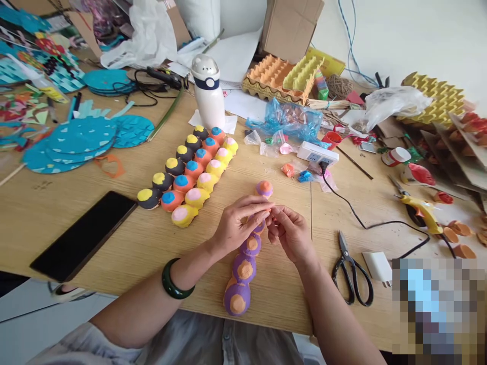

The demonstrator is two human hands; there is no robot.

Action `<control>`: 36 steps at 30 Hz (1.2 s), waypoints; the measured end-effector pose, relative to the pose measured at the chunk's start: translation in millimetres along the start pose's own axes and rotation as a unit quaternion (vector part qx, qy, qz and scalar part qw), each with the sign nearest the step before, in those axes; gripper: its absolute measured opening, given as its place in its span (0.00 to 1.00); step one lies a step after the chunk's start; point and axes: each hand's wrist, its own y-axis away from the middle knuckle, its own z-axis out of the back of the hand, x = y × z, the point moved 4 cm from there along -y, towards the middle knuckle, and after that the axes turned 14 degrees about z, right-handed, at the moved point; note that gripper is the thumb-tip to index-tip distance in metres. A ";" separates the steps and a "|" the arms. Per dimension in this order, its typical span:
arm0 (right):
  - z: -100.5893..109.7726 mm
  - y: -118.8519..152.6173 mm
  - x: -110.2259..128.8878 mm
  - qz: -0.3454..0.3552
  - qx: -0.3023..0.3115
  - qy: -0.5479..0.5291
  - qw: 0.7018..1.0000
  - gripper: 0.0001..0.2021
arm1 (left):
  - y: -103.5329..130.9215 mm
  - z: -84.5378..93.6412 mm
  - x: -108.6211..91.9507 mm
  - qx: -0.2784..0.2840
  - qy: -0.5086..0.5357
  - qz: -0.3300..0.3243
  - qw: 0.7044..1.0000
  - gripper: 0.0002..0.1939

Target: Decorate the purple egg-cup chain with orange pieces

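Note:
Over a purple egg-carton strip [244, 267] dotted with orange clay, my two hands meet at the fingertips. A small bit of orange clay [268, 211] shows between them. My left hand [238, 223] has its thumb and long fingers closed on it from the left. From the right, my right hand [292, 232] pinches it with thumb and forefinger, the other fingers curled in. The strip's far bump [264, 188] carries an orange cap, while my fingers partly hide the bump nearest them. Left of the strip lie painted egg-carton rows [193, 175] in black, orange and yellow with coloured tops.
A black phone [83, 235] lies front left, and scissors [352, 274] and a white charger [376, 266] front right. Behind stand a white bottle [209, 96] and a power strip [317, 153] with a trailing cord. Egg trays [274, 81] and a yellow glue gun [422, 210] are farther off.

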 end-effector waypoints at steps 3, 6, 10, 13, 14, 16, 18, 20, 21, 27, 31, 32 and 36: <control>-1.9 2.0 -0.3 0.013 0.007 0.026 1.000 0.15 | 0.6 0.7 1.5 -0.017 -0.011 -0.002 1.000 0.10; -2.5 2.8 -2.8 0.009 0.011 0.032 0.999 0.16 | 1.3 1.8 2.8 -0.020 -0.028 0.004 0.999 0.09; -0.5 2.2 -5.8 -0.007 -0.007 0.013 1.000 0.16 | 1.6 2.5 2.5 -0.006 -0.043 0.010 0.999 0.12; 1.7 1.4 -7.0 -0.020 -0.025 -0.006 0.999 0.18 | 1.9 1.5 1.0 0.011 -0.046 0.007 0.999 0.16; 2.0 1.3 -7.0 -0.021 -0.026 -0.007 0.999 0.18 | 2.0 1.3 0.5 0.014 -0.045 0.005 0.999 0.16; 2.0 1.2 -6.9 -0.017 -0.021 0.001 1.000 0.19 | 2.1 1.4 -0.1 0.011 -0.046 0.004 0.999 0.14; 1.5 1.5 -6.9 -0.008 -0.013 0.019 1.000 0.19 | 2.2 2.3 -0.7 -0.002 -0.052 -0.001 0.999 0.11; 1.0 2.0 -7.5 0.001 -0.004 0.036 0.999 0.19 | 2.3 3.4 -1.2 -0.015 -0.065 -0.011 0.998 0.09; 0.9 2.1 -8.0 0.004 -0.001 0.042 0.999 0.19 | 2.4 3.8 -1.5 -0.019 -0.073 -0.018 0.997 0.09; 1.9 1.6 -11.8 0.001 -0.001 0.034 0.999 0.20 | 2.2 4.7 0.0 -0.011 -0.093 -0.030 0.995 0.10; 0.4 1.5 -11.6 0.009 0.001 0.049 0.999 0.20 | 2.4 7.4 -1.0 -0.032 -0.117 -0.032 0.992 0.08; 0.3 1.6 -11.3 0.013 -0.003 0.056 0.998 0.20 | 2.5 8.0 -1.9 -0.037 -0.123 -0.033 0.991 0.08; 1.4 2.1 -11.0 0.015 -0.016 0.068 0.997 0.22 | 2.5 9.1 -6.4 -0.042 -0.134 -0.035 0.989 0.07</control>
